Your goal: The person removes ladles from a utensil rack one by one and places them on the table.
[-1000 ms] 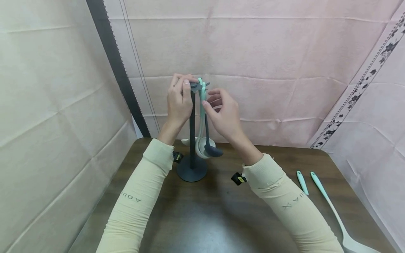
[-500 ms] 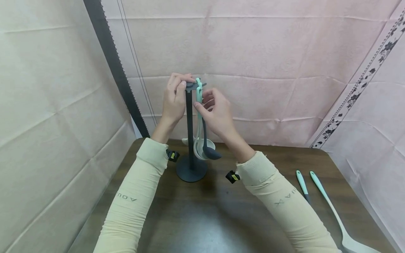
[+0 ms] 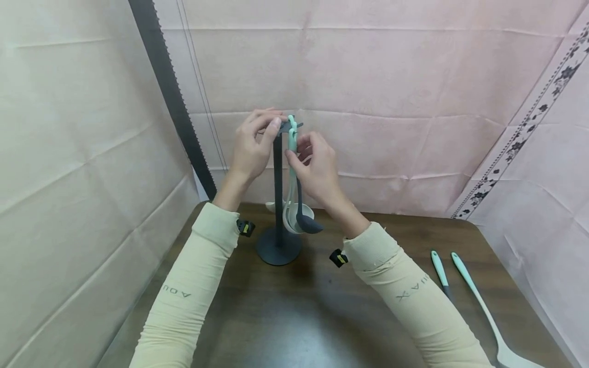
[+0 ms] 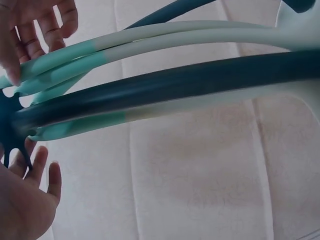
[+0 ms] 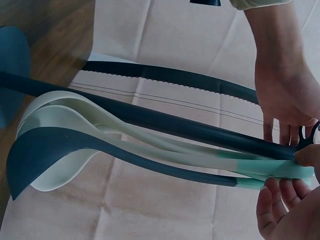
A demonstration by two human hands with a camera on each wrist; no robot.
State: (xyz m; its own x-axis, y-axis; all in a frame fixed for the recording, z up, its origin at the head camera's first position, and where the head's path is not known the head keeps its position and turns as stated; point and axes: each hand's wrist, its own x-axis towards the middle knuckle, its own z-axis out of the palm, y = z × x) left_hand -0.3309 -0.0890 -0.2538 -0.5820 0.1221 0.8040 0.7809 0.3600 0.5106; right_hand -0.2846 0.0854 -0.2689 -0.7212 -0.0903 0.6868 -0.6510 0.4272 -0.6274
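Head view: left hand point(image 3: 250, 148) gripped the rack point(image 3: 278, 204) top near the counter's far edge; right hand point(image 3: 315, 171) pinched a ladle point(image 3: 301, 207) handle. Steadying the rack would ease hooking.

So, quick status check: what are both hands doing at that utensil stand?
Left hand grips the stand top. Right hand pinches a mint utensil handle at the hook. Nothing blocking; two utensils lie on the table.

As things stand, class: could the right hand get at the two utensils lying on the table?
Probably yes. The right hand grips a hanging utensil's teal handle, but bare table separates it from the two loose utensils.
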